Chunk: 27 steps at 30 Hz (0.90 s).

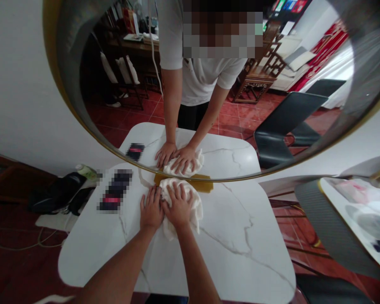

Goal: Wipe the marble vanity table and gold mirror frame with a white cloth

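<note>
The right hand (178,205) lies palm down with fingers spread, pressing on a white cloth (194,211) at the centre of the frame. The left hand (152,210) is just beside it, palm down, fingers slightly parted, at the cloth's left edge; whether it grips any fabric cannot be determined. The cloth rests bunched on a white marbled table (234,257). A pixelated dark item (116,190) lies left of centre. A round mirror (228,101) spans the upper frame.
</note>
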{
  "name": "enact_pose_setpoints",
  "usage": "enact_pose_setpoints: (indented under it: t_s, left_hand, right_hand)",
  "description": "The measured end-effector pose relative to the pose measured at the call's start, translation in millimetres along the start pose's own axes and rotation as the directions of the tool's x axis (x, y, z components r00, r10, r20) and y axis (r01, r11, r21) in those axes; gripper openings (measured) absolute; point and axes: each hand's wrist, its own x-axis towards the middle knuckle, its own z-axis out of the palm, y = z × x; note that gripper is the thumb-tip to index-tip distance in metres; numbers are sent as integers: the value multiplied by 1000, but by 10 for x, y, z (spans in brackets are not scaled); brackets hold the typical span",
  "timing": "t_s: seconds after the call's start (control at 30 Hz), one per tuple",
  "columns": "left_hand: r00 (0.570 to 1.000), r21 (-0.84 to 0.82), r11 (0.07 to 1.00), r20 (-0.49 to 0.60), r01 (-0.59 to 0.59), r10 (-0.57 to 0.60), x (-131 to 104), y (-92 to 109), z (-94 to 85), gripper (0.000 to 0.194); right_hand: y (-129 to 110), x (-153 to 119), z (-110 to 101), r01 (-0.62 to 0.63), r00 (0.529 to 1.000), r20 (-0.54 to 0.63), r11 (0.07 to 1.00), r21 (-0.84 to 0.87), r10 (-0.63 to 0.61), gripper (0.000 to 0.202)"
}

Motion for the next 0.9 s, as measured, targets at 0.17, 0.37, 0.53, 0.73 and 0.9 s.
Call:
enact_pose_setpoints:
  t_s: [0.17, 0.37, 0.53, 0.73, 0.9]
  left_hand:
    - [1000, -7, 1000, 0, 6, -6, 7, 7, -16, 57]
    - [1000, -8, 1000, -8, 25, -25, 26, 76, -89, 59]
    - [1000, -19, 999, -11, 29, -29, 23, 74, -92, 58]
    - [999, -29, 999, -23, 33, -34, 22, 81, -82, 58]
    - [999, -19, 999, -23, 29, -29, 23, 88, -90, 58]
  right_hand:
    - [74, -21, -57, 20, 1000, 10, 1000, -17, -20, 58]
    - [601, -202, -252, -144, 990, -21, 979, -145, 143, 57]
    - [953, -352, -359, -242, 970, -52, 943, -227, 237, 55]
    - [885, -358, -332, -281, 960, -62, 932, -229, 274, 56]
    - [607, -279, -230, -213, 977, -44, 963, -164, 209, 58]
